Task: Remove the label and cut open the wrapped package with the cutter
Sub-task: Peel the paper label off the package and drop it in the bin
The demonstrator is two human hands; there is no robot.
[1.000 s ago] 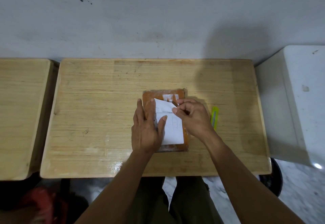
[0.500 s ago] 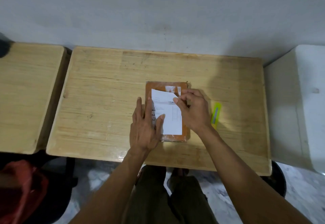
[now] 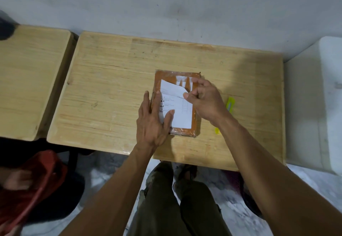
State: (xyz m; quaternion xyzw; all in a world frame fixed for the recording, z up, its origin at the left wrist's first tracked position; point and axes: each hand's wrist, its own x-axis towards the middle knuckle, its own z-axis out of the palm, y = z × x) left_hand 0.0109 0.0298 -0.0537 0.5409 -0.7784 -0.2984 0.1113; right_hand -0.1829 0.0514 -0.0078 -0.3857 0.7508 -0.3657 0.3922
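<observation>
Pinching the torn top-right corner of the white label (image 3: 176,106), right hand (image 3: 205,100) has its fingers curled shut on the paper. Left hand (image 3: 152,119) lies flat and open, pressing the left side of the orange wrapped package (image 3: 194,122) mid-desk (image 3: 111,91). Yellow cutter (image 3: 230,104) lies just right of the package, toward the desk's right edge, partly hidden by the right wrist.

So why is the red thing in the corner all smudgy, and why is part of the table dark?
Head view: the red object at lower left is motion-blurred; a shadow darkens the table at its right side, behind the right hand.
</observation>
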